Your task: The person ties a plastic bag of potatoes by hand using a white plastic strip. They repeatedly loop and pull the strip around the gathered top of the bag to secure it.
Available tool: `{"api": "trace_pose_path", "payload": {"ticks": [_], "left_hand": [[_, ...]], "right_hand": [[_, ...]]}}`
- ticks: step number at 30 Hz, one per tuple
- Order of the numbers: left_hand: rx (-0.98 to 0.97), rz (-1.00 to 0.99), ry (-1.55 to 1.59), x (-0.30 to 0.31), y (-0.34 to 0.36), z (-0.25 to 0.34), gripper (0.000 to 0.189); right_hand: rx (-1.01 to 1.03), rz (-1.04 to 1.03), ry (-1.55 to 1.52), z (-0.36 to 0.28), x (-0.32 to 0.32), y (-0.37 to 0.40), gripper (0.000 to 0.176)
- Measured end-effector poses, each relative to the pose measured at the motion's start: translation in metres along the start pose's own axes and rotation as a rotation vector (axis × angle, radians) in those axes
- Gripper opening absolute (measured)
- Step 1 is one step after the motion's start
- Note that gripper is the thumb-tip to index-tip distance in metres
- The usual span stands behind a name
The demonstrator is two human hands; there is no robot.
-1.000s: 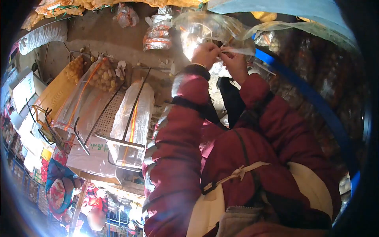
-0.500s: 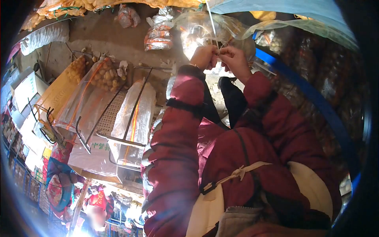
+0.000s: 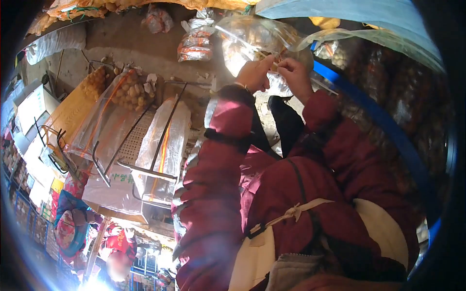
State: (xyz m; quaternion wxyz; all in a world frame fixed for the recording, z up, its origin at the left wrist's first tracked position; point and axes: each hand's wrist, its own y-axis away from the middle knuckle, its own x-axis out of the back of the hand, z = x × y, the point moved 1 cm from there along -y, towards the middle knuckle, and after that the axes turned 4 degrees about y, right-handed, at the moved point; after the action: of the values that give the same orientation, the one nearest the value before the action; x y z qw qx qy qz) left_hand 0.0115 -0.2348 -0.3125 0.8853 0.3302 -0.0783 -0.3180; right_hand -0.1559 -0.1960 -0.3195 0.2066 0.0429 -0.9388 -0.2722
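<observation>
In the head view my left hand (image 3: 253, 75) and my right hand (image 3: 294, 77) are close together at the top centre, fingers closed. Both pinch a thin white plastic tie (image 3: 236, 39) at the neck of a clear plastic bag (image 3: 272, 30). One length of the tie slants up to the left across the bag. The bag looks full, but glare hides what is in it. My fingers cover the exact point where they grip.
Left of me, metal racks (image 3: 167, 130) hold open clear bags, one with round potato-like produce (image 3: 130, 92). A cardboard box (image 3: 114, 196) stands behind them. A blue bar (image 3: 383, 119) curves along my right. Other people (image 3: 73, 228) are at the lower left.
The tie's long end has swung from nearly upright to slanting left. My right hand has shifted slightly right and down, and my hands are a little farther apart.
</observation>
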Motion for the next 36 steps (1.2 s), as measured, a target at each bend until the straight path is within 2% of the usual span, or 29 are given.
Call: {"api": "trace_pose_path", "payload": {"ticks": [1,2,4,5,7,8,10,11,14,18,21,22,24,25,26,27,28,29,30,31,32,33,34,35,36], "left_hand": [[-0.300,0.088,-0.228,-0.002,0.007,-0.003,0.041],[-0.295,0.089,-0.226,-0.006,0.019,0.003,0.041],[0.023,0.358,0.364,-0.015,0.043,0.012,0.036],[0.021,0.421,0.424,-0.020,0.048,0.004,0.036],[0.051,0.419,0.437,-0.028,0.056,-0.012,0.035],[0.081,0.417,0.450,-0.032,0.061,-0.018,0.034],[0.124,0.412,0.429,-0.043,0.068,-0.021,0.032],[0.157,0.410,0.432,-0.048,0.071,-0.023,0.031],[0.185,0.394,0.487,-0.060,0.067,-0.035,0.031],[0.210,0.394,0.502,-0.055,0.071,-0.034,0.032],[0.179,0.463,0.407,-0.040,0.073,-0.022,0.034],[0.120,0.426,0.406,-0.039,0.067,-0.029,0.033],[0.094,0.458,0.632,-0.046,0.046,-0.040,0.031],[0.084,0.454,0.636,-0.046,0.042,-0.033,0.031],[-0.009,0.455,0.631,-0.045,0.043,-0.023,0.030],[-0.102,0.458,0.620,-0.043,0.041,-0.017,0.030],[-0.348,0.554,0.560,-0.057,0.020,-0.046,0.028],[-0.330,0.474,0.698,-0.054,0.025,-0.035,0.029],[-0.305,0.392,0.837,-0.053,0.031,-0.026,0.029],[-0.542,0.595,0.361,-0.069,0.021,-0.064,0.032],[-0.252,0.499,0.546,-0.046,0.048,-0.003,0.028],[-0.243,0.405,0.578,-0.059,0.020,-0.060,0.025],[-0.239,0.310,0.608,-0.070,-0.009,-0.114,0.022],[-0.161,0.537,0.639,-0.058,0.027,-0.042,0.022],[-0.160,0.534,0.641,-0.051,0.031,-0.026,0.022]], "right_hand": [[-0.024,-0.018,-0.082,0.000,0.005,0.002,0.011],[-0.048,-0.038,-0.163,0.001,0.010,0.003,0.008],[-0.115,-0.055,-0.145,-0.012,0.024,0.001,0.009],[-0.190,-0.116,-0.263,-0.031,0.033,-0.001,0.011],[-0.297,-0.264,-0.584,-0.051,0.042,-0.003,0.015],[-0.296,-0.263,-0.585,-0.047,0.047,-0.001,0.015],[-0.296,-0.420,-0.529,-0.032,0.069,0.008,0.014],[-0.353,-0.235,-0.284,-0.019,0.078,0.015,0.014],[-0.367,-0.234,-0.114,0.006,0.079,0.033,0.015],[-0.337,-0.129,-0.130,0.025,0.084,0.044,0.017],[-0.371,-0.078,-0.302,-0.032,0.107,0.055,0.017],[-0.385,-0.074,-0.294,-0.050,0.108,0.062,0.017],[-0.107,-0.202,0.048,-0.102,0.094,0.056,0.014],[0.080,-0.231,0.085,-0.130,0.082,0.052,0.012],[0.264,-0.265,0.116,-0.152,0.066,0.051,0.010],[0.329,-0.293,0.037,-0.156,0.047,0.054,0.009],[0.397,-0.323,-0.041,-0.160,0.030,0.055,0.007],[0.370,-0.402,0.050,-0.167,0.021,0.060,0.006],[0.498,-0.332,0.018,-0.164,0.007,0.059,0.004],[0.416,-0.341,-0.005,-0.164,0.002,0.066,0.004],[0.336,-0.348,-0.026,-0.163,-0.001,0.072,0.004],[0.393,-0.334,0.066,-0.143,-0.003,0.075,0.004],[0.286,-0.367,0.012,-0.143,-0.001,0.081,0.005],[0.219,-0.343,-0.029,-0.138,0.003,0.086,0.006],[0.150,-0.319,-0.072,-0.129,0.008,0.090,0.008]]}}
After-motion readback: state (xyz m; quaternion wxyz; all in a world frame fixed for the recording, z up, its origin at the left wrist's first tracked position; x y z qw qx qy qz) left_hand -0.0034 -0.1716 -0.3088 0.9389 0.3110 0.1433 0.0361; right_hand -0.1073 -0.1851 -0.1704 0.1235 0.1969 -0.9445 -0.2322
